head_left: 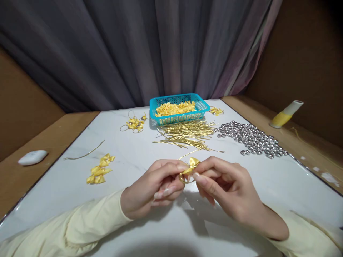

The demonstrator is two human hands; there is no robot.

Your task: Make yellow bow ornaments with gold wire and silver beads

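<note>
A yellow satin bow point(193, 162) with a looped gold cord point(184, 178) is held between both hands above the white table point(171, 228). My left hand point(163, 182) pinches the cord and the bow's left side between thumb and index finger. From the other side, the thumb and index finger of my right hand point(222, 182) pinch the bow's right edge. Part of the bow is hidden by the fingertips. Just beyond the hands lies a spread pile of gold cords point(187, 132).
A blue basket point(178, 119) of yellow bows stands at the back, with finished-looking looped bows point(135, 124) beside it. Silver beads point(250, 137) lie at right, loose bows point(99, 171) and a single cord point(87, 154) at left. A spool point(285, 115) and white object point(32, 157) flank the table.
</note>
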